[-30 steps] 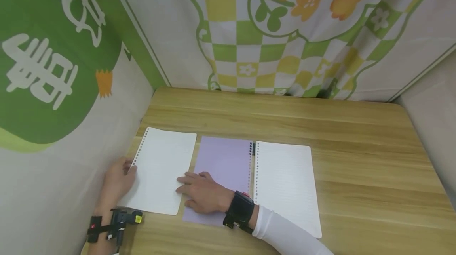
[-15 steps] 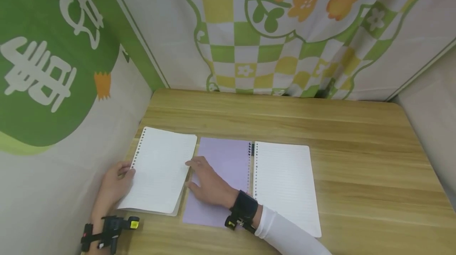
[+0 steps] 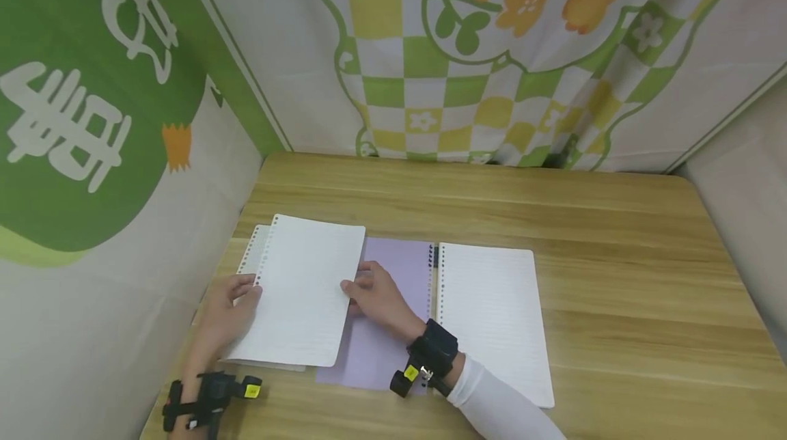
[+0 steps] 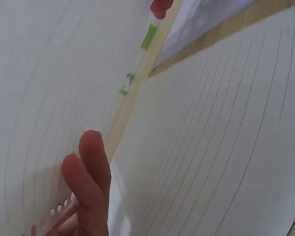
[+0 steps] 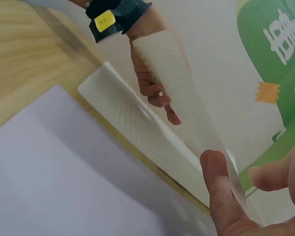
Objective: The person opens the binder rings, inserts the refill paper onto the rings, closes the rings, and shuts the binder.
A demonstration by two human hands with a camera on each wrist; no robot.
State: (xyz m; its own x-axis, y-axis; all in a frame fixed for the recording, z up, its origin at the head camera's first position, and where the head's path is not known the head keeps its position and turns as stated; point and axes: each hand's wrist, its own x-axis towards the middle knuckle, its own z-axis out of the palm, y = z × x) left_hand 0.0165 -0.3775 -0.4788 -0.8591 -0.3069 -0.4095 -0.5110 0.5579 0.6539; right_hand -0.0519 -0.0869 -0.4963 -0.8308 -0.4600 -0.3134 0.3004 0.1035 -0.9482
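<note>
A loose-leaf sheet (image 3: 307, 290) with punched holes down its left side is raised off the table, tilted. My left hand (image 3: 227, 313) grips its holed edge, the fingertips (image 4: 91, 147) showing underneath in the left wrist view. At the sheet's right edge, my right hand (image 3: 387, 303) pinches it, thumb above and fingers beneath. Below lies more lined paper (image 3: 253, 252), mostly covered; its page (image 4: 216, 137) shows faint lines in the left wrist view. Whether the raised paper is one leaf or more is hard to tell.
A purple notebook cover (image 3: 402, 276) lies right of the raised sheet, beneath my right forearm. Beyond its ring strip (image 3: 436, 255) is a lined page stack (image 3: 492, 324). The wooden table (image 3: 633, 276) meets a patterned cloth (image 3: 424, 85) behind and a wall cloth at left.
The upper sheet has come up off the paper below and shifted right, partly over the purple cover. My right hand went from lying flat on the page to pinching its right edge.
</note>
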